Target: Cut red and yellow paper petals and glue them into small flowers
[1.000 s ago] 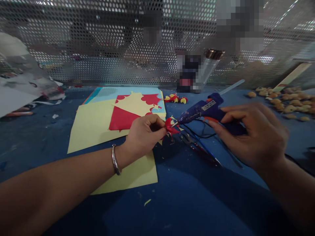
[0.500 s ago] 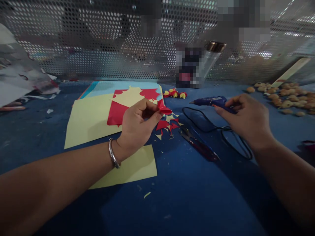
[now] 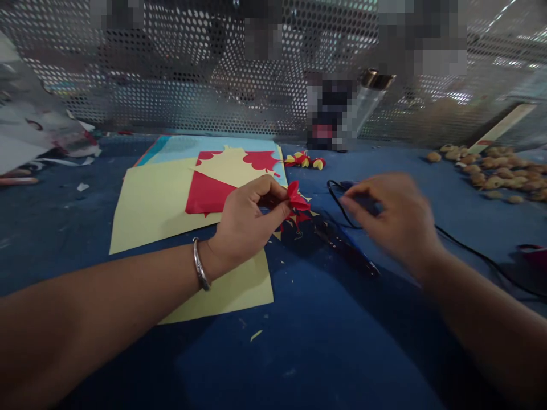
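Note:
A small folded red paper flower [image 3: 298,197] is pinched between the thumb and fingers of my left hand [image 3: 252,210]. Just under it lie red and pale yellow paper scraps [image 3: 299,217]. My right hand [image 3: 384,213] is blurred, its thumb and fingertips drawn together; what they hold, if anything, does not show. Behind these fingers a bit of a blue tool [image 3: 349,184] shows, mostly hidden, beside a black cord [image 3: 335,202]. Dark-handled snips [image 3: 350,250] lie on the table between my hands.
Yellow sheets [image 3: 145,205], cut red paper [image 3: 209,193] and blue paper [image 3: 205,147] lie at left. Red-yellow paper flowers [image 3: 305,162] sit behind. A perforated metal panel [image 3: 192,74], a clear bottle [image 3: 370,105] and a heap of peanut-like brown pieces [image 3: 508,171] stand beyond.
My left hand has moved slightly right with the red flower. My right hand has shifted left, covering most of the blue tool. The black cord now stretches off to the right.

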`<state>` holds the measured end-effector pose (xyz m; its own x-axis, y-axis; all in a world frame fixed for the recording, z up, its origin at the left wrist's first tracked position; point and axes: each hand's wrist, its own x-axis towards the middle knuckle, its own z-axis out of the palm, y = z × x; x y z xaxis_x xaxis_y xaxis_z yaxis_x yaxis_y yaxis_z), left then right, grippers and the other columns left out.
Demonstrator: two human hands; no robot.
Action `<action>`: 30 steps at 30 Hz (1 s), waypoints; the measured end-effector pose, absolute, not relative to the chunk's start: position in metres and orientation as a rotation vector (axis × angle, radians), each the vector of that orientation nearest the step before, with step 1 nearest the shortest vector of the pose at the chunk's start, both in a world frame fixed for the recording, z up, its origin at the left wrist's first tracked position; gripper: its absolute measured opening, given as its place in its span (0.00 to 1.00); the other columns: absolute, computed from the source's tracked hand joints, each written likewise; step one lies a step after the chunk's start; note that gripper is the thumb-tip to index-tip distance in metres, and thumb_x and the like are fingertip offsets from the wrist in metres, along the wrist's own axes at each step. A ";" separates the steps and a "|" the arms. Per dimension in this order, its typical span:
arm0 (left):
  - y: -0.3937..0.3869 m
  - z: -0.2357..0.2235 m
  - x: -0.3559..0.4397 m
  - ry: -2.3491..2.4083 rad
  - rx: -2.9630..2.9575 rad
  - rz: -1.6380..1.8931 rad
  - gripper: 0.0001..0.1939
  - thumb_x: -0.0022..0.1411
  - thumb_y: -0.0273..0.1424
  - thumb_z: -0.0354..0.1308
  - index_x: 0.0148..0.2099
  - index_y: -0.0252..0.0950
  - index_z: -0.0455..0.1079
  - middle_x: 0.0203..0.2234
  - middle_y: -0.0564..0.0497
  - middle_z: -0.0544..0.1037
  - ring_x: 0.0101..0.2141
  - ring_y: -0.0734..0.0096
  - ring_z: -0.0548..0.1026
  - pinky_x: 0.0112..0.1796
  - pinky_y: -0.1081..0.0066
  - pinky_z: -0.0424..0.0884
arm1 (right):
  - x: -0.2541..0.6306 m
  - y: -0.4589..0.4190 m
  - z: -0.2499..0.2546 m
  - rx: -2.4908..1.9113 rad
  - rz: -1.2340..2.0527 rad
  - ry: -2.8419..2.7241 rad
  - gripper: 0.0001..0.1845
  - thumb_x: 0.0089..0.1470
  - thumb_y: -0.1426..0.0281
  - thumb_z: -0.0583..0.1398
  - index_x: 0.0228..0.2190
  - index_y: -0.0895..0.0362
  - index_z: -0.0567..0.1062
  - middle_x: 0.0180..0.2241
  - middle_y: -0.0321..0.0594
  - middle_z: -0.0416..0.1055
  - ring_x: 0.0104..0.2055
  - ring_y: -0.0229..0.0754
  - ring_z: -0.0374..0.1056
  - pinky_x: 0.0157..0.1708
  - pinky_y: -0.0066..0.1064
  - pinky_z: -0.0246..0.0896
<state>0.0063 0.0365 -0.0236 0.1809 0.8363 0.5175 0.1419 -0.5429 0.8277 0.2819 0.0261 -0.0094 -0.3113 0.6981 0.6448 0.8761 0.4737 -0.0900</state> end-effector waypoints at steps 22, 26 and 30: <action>0.039 -0.025 0.005 0.907 1.865 1.334 0.04 0.60 0.26 0.64 0.34 0.38 0.72 0.30 0.53 0.80 0.34 0.71 0.79 0.36 0.71 0.75 | 0.232 0.009 -0.021 -1.140 0.250 -2.359 0.05 0.63 0.71 0.62 0.33 0.53 0.77 0.31 0.38 0.74 0.35 0.43 0.72 0.35 0.35 0.67; 0.038 -0.024 0.005 0.951 1.878 1.290 0.04 0.58 0.24 0.64 0.32 0.37 0.72 0.29 0.53 0.81 0.31 0.73 0.77 0.32 0.73 0.72 | 0.235 0.003 -0.014 -1.107 0.179 -2.229 0.05 0.65 0.69 0.63 0.34 0.52 0.77 0.33 0.37 0.77 0.34 0.42 0.74 0.36 0.35 0.70; 0.037 -0.024 0.007 0.950 1.922 1.233 0.04 0.57 0.24 0.63 0.30 0.37 0.73 0.27 0.53 0.81 0.29 0.74 0.76 0.31 0.72 0.71 | 0.233 -0.007 -0.005 -1.151 0.036 -2.064 0.04 0.65 0.68 0.63 0.37 0.48 0.79 0.35 0.34 0.80 0.35 0.42 0.77 0.37 0.37 0.73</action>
